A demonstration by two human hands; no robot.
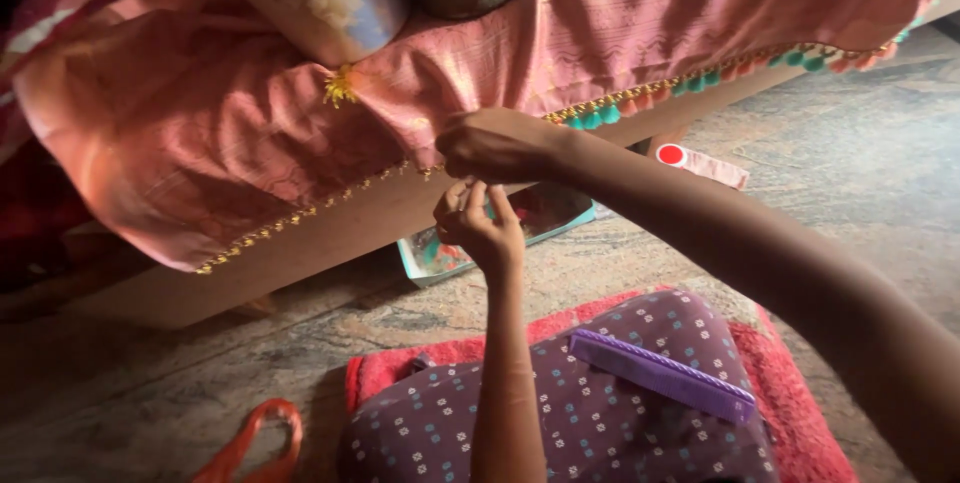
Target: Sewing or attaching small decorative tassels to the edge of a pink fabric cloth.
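Nearest the camera, the person's knee in dotted purple cloth (560,413) rises from a red mat (800,413), with a purple comb (662,375) lying across it; the comb sits slantwise and looks likely to slide off if the knee shifts. Far left, on the stone floor (150,383), an orange loop (250,443) lies well apart from the work. Above it a pink fabric (200,133) drapes over a wooden board (330,233), its hem carrying a gold beaded edging (290,218) that runs rightward up to the hands. The left hand (478,225) is raised just under that hem, fingertips pinched together as if on a thread or bead, though what they hold is too small to tell. The right hand (497,145) is clenched on the hem itself, just above the left. Behind the hands a shallow teal tray (500,233) of small bits rests on the floor; a dropped wrist could knock it and scatter them. A hard tug might also drag the fabric off the board, since much of it hangs free. Further right the hem bears teal and coral tassels (700,78), and a small card with a red dot (700,163) lies beyond. The floor at right offers the most open room.
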